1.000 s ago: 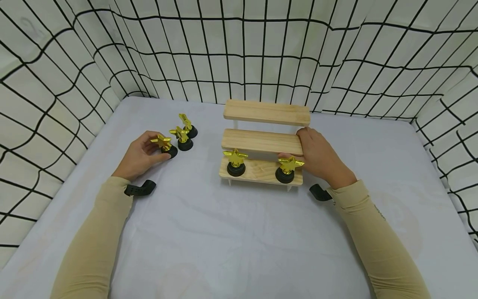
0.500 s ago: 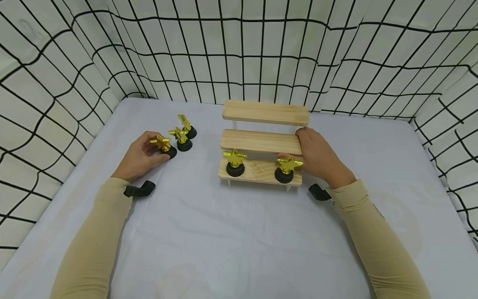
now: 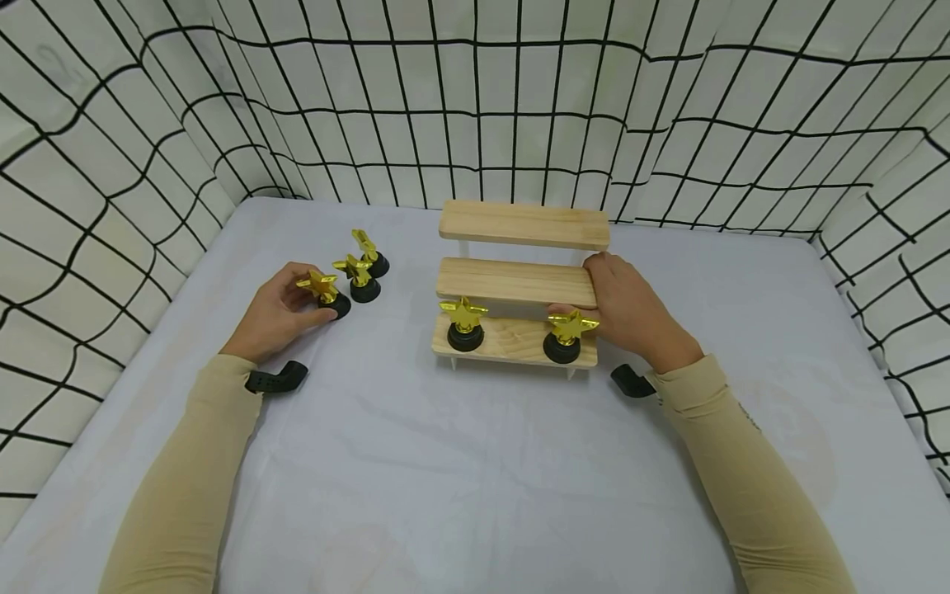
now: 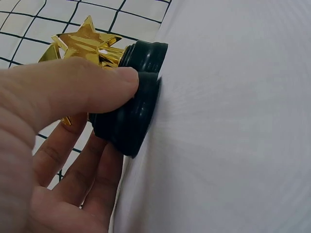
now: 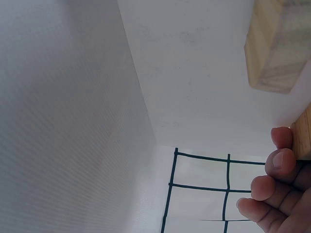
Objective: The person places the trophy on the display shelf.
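My left hand (image 3: 269, 318) grips a small trophy with a gold star (image 3: 319, 286) and a round black base. In the left wrist view the thumb presses on that black base (image 4: 127, 119), close to the cloth. Two like trophies stand just beyond it, the nearer one (image 3: 364, 287) and the farther one (image 3: 377, 262). My right hand (image 3: 640, 318) holds the right end of the middle board (image 3: 512, 282) of a three-tier wooden shelf. Its curled fingertips show at the board's end (image 5: 302, 138) in the right wrist view. The bottom board bears a left trophy (image 3: 465, 334) and a right trophy (image 3: 562, 346).
The shelf's top board (image 3: 523, 223) rises at the back. White cloth (image 3: 445, 478) covers the table. A white wall with black grid lines (image 3: 475, 107) encloses the back and sides. Each wrist wears a black mount, the left one (image 3: 278, 378) and the right one (image 3: 633, 381).
Everything appears slightly farther left in the head view, as the camera turns a little. Both hands keep their hold, and the trophies and shelf stay in place.
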`<state>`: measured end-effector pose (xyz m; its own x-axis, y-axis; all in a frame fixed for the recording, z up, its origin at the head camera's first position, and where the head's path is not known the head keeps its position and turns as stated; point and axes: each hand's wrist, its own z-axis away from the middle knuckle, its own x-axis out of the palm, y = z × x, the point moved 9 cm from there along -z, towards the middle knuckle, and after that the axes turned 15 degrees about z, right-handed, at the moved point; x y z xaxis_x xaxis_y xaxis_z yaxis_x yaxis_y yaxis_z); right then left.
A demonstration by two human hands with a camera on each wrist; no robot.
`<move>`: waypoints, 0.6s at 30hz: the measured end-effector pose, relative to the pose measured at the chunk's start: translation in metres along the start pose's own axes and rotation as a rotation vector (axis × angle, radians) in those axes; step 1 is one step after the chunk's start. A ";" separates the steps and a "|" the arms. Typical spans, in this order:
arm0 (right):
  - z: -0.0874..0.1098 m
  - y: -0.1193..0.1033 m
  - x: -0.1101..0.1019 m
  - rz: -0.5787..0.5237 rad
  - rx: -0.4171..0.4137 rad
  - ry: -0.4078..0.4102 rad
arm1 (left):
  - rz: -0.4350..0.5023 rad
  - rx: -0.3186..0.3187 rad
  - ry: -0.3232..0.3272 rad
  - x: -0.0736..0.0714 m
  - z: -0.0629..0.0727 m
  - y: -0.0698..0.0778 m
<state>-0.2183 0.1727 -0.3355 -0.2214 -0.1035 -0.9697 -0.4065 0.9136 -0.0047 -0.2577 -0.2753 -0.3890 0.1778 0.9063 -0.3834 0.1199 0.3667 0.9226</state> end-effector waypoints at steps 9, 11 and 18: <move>0.000 0.001 0.000 0.005 0.011 -0.008 | 0.075 0.037 -0.001 0.001 0.000 0.012; -0.001 0.000 -0.001 0.006 0.006 -0.002 | 0.080 0.027 0.003 0.001 0.000 0.013; -0.001 0.000 0.001 -0.003 0.028 -0.043 | 0.065 0.020 0.006 0.000 0.002 0.019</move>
<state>-0.2195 0.1723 -0.3363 -0.1818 -0.0898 -0.9792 -0.3818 0.9241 -0.0139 -0.2539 -0.2688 -0.3717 0.1804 0.9293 -0.3223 0.1281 0.3027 0.9444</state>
